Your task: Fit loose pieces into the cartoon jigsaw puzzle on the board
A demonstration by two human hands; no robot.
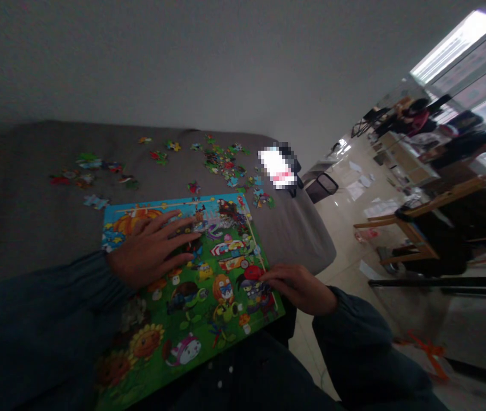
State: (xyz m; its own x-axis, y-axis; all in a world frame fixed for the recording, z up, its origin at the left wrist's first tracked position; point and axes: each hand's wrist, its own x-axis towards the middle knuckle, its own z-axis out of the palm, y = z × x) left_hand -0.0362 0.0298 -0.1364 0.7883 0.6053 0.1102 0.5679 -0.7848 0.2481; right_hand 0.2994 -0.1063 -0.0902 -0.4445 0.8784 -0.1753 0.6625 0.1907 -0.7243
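Note:
A colourful cartoon jigsaw puzzle board lies tilted across the near edge of a grey cloth-covered surface and reaches toward my lap. My left hand rests flat on its upper left part, palm down, fingers spread. At the board's right edge is my right hand, with its fingers drawn together and the tips over the border, near a red-capped cartoon figure. Whatever is between those fingertips is hidden. Loose puzzle pieces lie in a heap beyond the board, and another group of pieces is scattered at the left.
A phone with a bright, pixelated screen stands at the back right of the grey surface. A pale wall rises behind. Off to the right are a wooden chair, papers on the tiled floor, and people near the windows.

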